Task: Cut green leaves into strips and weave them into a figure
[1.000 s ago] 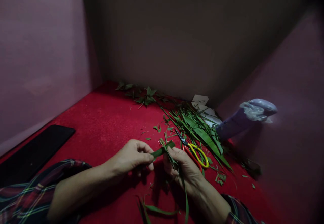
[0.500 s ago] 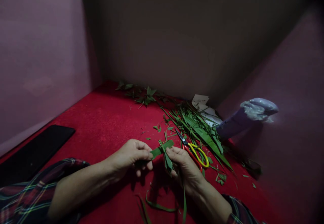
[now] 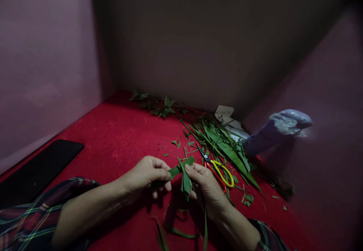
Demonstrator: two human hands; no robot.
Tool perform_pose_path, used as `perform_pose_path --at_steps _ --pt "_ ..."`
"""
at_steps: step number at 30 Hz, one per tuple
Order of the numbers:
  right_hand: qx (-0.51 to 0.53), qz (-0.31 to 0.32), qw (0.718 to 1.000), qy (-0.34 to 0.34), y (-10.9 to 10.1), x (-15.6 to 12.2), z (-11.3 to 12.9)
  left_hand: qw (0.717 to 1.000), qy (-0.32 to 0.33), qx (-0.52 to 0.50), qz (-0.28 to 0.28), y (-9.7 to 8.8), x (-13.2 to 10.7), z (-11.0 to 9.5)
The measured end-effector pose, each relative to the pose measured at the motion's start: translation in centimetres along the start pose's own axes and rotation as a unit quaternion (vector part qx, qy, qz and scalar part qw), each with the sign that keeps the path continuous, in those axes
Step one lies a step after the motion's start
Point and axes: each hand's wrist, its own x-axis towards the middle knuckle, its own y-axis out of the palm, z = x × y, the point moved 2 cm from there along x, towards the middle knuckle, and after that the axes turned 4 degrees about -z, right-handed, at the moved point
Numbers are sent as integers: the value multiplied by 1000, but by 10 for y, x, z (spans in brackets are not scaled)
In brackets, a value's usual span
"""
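Observation:
My left hand (image 3: 147,174) is closed, pinching one end of a folded green leaf strip (image 3: 181,172) over the red cloth. My right hand (image 3: 206,188) is closed on the same strip from the right, its thumb pressing a folded loop that hangs down between the hands. Long ends of the strip trail toward me under my right wrist. Scissors with yellow and red handles (image 3: 219,168) lie just right of my right hand, blades pointing away.
A heap of long green leaves (image 3: 224,145) lies behind the scissors, with leaf scraps (image 3: 160,107) near the back wall. A purple plastic-wrapped object (image 3: 276,130) leans at the right. White paper (image 3: 227,116) sits by the wall. A flat black object (image 3: 36,169) lies left.
The right hand has folded part of the strip downward, so a loop now hangs between the hands. The left hand has stayed in place, still pinching.

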Motion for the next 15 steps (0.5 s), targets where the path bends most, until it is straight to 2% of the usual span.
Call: perform_pose_path --at_steps 15 --pt "10 -13 1000 -2 0 -1 1 1000 0 1 4 0 1 2"
